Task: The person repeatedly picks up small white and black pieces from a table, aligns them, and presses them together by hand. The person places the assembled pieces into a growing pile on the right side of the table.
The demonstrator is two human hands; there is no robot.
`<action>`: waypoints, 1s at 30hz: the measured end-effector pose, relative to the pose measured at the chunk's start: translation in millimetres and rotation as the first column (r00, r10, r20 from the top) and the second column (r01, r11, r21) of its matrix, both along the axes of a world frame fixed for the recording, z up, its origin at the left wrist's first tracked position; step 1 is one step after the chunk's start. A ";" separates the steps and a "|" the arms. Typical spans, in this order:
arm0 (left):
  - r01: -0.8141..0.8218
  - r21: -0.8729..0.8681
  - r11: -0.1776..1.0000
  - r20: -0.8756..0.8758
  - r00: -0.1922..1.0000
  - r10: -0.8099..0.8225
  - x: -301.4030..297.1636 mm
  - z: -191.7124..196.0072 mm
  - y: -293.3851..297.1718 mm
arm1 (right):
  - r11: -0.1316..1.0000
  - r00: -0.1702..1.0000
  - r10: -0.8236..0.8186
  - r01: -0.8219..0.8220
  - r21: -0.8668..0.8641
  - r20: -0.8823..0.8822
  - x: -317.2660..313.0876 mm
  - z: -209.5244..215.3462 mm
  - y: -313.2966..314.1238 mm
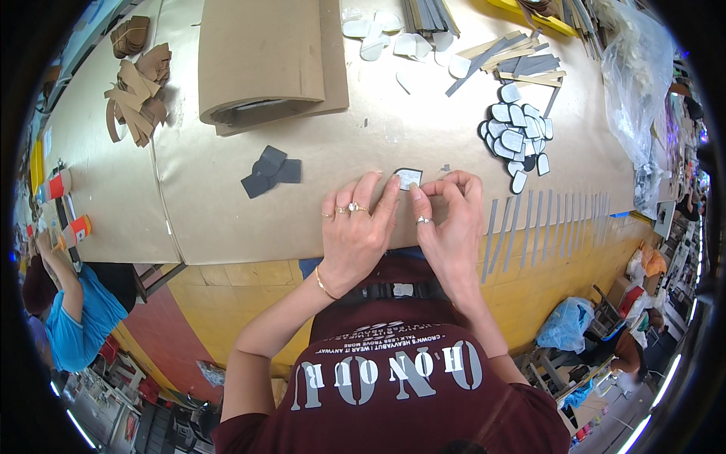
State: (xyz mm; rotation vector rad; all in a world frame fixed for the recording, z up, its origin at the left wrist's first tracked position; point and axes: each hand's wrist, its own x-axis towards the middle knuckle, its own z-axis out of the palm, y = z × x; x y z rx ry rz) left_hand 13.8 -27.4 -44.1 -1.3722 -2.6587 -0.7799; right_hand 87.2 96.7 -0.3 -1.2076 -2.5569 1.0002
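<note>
Between my hands is a small white tab (409, 178) with a dark border and one rounded corner, at the front part of the table. My left hand (357, 227) lies palm down, its fingertips pressed on the tab's left edge; rings and a bracelet show on it. At the tab's lower right, my right hand (452, 219) is closed, thumb on its edge and fingers curled. Left of my hands lie several loose dark grey pieces (272, 171). To the right is a heap of similar white tabs with dark borders (516, 130).
Thin grey strips (537, 227) lie in a row over the front edge at right. A rolled brown sheet (261, 60), brown strips (138, 102), white pieces (372, 34) and a pile of mixed strips (522, 64) lie farther back. A person in blue (79, 321) sits at left.
</note>
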 end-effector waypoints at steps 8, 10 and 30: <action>0.014 -0.021 1.000 -0.039 0.999 -0.015 -0.3 -0.6 0.0 | 0.967 0.986 0.151 -0.133 0.219 -0.066 -7.1 -2.9 -0.9; 0.000 -0.025 1.000 -0.052 0.999 -0.001 1.0 -0.9 1.1 | 0.950 0.964 0.220 -0.177 0.256 -0.151 -9.1 -6.5 -3.6; -0.014 -0.029 0.999 -0.037 0.999 0.013 0.0 2.6 2.6 | 0.903 0.912 0.388 -0.347 0.255 -0.133 -8.6 -14.5 7.8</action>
